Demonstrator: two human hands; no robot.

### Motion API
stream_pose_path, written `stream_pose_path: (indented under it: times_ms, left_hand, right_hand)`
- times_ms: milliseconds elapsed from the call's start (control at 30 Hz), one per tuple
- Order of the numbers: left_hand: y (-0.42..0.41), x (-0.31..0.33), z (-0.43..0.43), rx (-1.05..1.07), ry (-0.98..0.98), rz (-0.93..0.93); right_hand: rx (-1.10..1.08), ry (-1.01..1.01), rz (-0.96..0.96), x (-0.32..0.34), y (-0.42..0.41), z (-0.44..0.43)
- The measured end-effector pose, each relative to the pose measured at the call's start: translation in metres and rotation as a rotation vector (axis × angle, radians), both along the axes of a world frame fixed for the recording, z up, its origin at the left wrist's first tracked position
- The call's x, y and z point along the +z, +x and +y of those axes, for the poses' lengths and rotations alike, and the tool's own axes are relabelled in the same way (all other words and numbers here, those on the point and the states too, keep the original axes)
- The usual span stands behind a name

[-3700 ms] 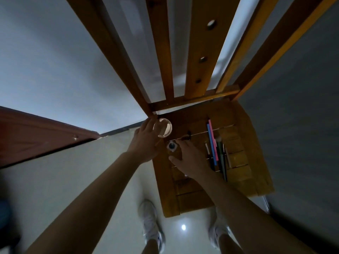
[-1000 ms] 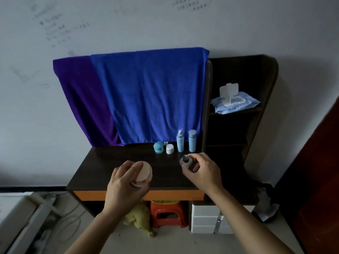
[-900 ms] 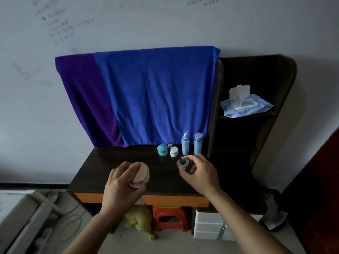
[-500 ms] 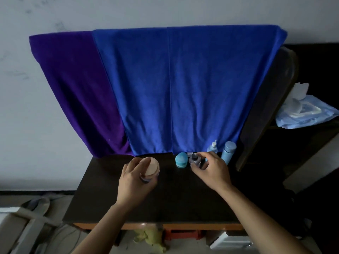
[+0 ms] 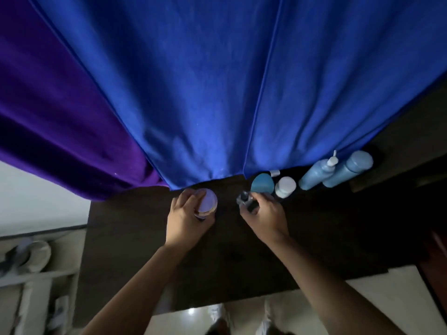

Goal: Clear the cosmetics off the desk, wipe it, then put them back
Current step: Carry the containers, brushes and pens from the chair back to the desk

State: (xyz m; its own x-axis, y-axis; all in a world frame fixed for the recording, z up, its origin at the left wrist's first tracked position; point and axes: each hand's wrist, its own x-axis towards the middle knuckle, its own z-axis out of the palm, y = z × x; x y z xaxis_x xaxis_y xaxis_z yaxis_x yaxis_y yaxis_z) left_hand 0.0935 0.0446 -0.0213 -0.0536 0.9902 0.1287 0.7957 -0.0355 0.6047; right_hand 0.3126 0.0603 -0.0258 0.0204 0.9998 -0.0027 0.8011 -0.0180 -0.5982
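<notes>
Jar: we see the round pale-lidded jar (image 5: 207, 202) at the back of the dark wooden desk (image 5: 314, 240), below the blue hanging cloth (image 5: 205, 93).
Left hand: our left hand (image 5: 187, 220) curls its fingers round this jar.
Bottle: the small dark glass bottle (image 5: 246, 201) sits just beside the teal egg-shaped container (image 5: 262, 183).
Right hand: our right hand (image 5: 266, 216) pinches this bottle.
Neighbours: a white-capped small jar (image 5: 285, 187) and two light-blue plastic bottles (image 5: 314, 177) stand further right.
</notes>
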Motion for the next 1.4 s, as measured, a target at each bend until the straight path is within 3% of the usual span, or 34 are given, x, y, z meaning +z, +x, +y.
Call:
stream_pose_path:
  times_ms: [300, 500, 767, 867, 1133, 1400]
  left_hand:
    - [0.013, -0.049, 0.024, -0.001, -0.062, -0.041]
    - [0.020, -0.033, 0.028, -0.084, -0.081, -0.039]
    - [0.021, 0.044, 0.020, -0.223, 0.249, 0.171]
    - [0.041, 0.063, 0.018, -0.317, 0.331, 0.239]
    - [0.168, 0.121, -0.009, -0.723, 0.461, 0.201]
    - [0.331, 0.190, -0.156, -1.054, 0.633, 0.025]
  right_hand:
    - [-0.038, -0.054, 0.004, -0.037, -0.037, 0.013]
    - [0.037, -0.129, -0.020, -0.028, -0.023, 0.009]
    - [-0.025, 0.148, -0.131, 0.034, 0.036, -0.031]
    - [-0.150, 0.270, -0.295, 0.052, 0.072, -0.058]
    - [-0.656, 0.298, -0.550, 0.114, 0.157, -0.219]
    - [-1.151, 0.292, -0.628, 0.161, 0.221, -0.434]
